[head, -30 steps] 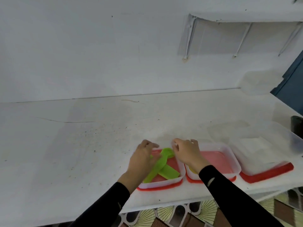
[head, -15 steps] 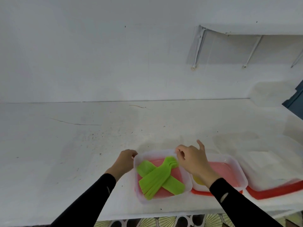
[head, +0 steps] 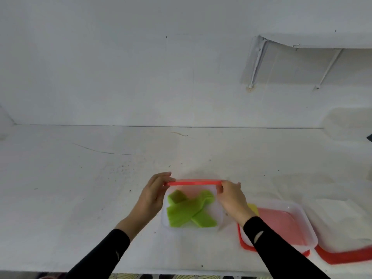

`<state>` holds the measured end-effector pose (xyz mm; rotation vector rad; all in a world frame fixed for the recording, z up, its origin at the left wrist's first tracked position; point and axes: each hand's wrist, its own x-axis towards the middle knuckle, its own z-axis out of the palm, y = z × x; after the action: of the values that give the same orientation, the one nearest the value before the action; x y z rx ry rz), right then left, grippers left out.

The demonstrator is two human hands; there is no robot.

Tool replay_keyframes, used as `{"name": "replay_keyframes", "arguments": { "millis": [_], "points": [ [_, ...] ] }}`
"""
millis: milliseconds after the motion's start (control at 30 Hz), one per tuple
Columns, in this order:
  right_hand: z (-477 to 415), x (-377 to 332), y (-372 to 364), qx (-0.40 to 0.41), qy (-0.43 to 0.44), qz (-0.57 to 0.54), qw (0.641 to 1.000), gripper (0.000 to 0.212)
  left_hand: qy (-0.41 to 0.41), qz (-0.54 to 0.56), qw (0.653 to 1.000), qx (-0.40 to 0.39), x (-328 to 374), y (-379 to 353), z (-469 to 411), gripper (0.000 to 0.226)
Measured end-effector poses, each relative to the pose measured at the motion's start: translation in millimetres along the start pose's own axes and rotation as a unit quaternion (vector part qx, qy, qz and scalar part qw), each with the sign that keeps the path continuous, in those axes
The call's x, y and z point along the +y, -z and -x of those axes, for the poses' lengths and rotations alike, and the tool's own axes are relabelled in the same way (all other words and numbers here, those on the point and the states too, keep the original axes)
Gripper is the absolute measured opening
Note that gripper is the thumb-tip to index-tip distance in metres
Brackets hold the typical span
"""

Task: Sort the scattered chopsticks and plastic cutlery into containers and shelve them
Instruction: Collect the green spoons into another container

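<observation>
Red lid lifted, green cutlery in container

The left sleeve and right sleeve, both black, reach forward and converge. The left grip and right grip face each other, palms inward. Each pinches one end of the red lid between thumb and fingers, holding it level.

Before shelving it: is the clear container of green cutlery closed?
Open: left hand and right hand hold the red plastic lid edge-on, not seated on the clear container; green cutlery uncovered.
</observation>
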<state>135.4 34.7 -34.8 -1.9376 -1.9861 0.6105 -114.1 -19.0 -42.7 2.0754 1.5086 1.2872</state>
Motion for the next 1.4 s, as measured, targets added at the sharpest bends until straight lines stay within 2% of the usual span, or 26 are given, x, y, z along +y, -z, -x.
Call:
{"name": "replay_keyframes", "arguments": {
  "millis": [67, 133, 233, 367, 467, 533, 600, 667, 733, 800, 933, 1033, 1100, 1200, 1400],
  "points": [
    [6.8, -1.5, -1.5, 0.039, -0.015, -0.133, 0.99, 0.024, 0.018, 0.05, 0.999, -0.005, 6.9, -3.3, 20.9, 0.026],
    [15.0, -5.3, -2.6, 0.059, -0.034, -0.229, 0.971, 0.033, 0.036, 0.094, 0.995, -0.017, 14.3, -6.9, 37.0, 0.035],
    [20.7, -4.9, -13.9, 0.043, -0.059, -0.316, 0.946, 0.033, 0.062, 0.154, 0.986, -0.031, 16.1, -6.1, 53.9, 0.04],
    [34.1, 1.3, -20.4, 0.102, -0.069, -0.416, 0.901, 0.027, 0.045, 0.158, 0.985, -0.05, 10.9, -5.7, 66.3, 0.024],
    [42.0, 0.1, -22.6, 0.077, -0.091, -0.459, 0.88, 0.03, 0.082, 0.195, 0.974, -0.077, 10.0, -5.8, 71.1, 0.02],
    [46.2, -1.1, -21.9, 0.052, -0.103, -0.472, 0.874, 0.039, 0.136, 0.252, 0.956, -0.06, 13.9, -7.6, 67.9, 0.027],
    [50.7, -2.4, -19.8, 0.027, -0.106, -0.487, 0.867, 0.051, 0.236, 0.312, 0.92, -0.023, 14.6, -10.4, 60.7, 0.04],
    [55.7, -4.4, -19.9, 0.008, -0.092, -0.48, 0.872, 0.047, 0.317, 0.334, 0.887, -0.012, 16.1, -14.4, 50.7, 0.054],
    [60.6, -8.9, -20.5, -0.005, -0.078, -0.454, 0.887, 0.04, 0.352, 0.325, 0.877, -0.029, 21.1, -18.9, 42.4, 0.066],
    [62.7, -10.4, -24.3, -0.008, -0.071, -0.43, 0.9, 0.04, 0.366, 0.324, 0.872, -0.031, 27.5, -21.4, 35.7, 0.063],
    [67.2, -9.4, -25.5, 0.012, -0.06, -0.44, 0.896, 0.067, 0.363, 0.323, 0.873, -0.035, 35.8, -20.3, 34.9, 0.065],
    [77.9, -8.5, -31.7, 0.038, -0.057, -0.449, 0.891, 0.047, 0.352, 0.313, 0.881, -0.043, 39.9, -19.8, 43.8, 0.064],
    [84.0, -5.8, -39.4, 0.054, -0.056, -0.427, 0.901, 0.041, 0.339, 0.294, 0.892, -0.052, 42.2, -21.2, 49.9, 0.062],
    [87.2, -2.1, -45.5, 0.056, -0.056, -0.42, 0.904, 0.04, 0.33, 0.268, 0.904, -0.052, 40.1, -24.0, 54.7, 0.055],
    [90.5, -0.3, -47.4, 0.04, -0.047, -0.412, 0.909, 0.04, 0.351, 0.28, 0.893, -0.011, 35.3, -32.3, 61.7, 0.058]
  ]
}}
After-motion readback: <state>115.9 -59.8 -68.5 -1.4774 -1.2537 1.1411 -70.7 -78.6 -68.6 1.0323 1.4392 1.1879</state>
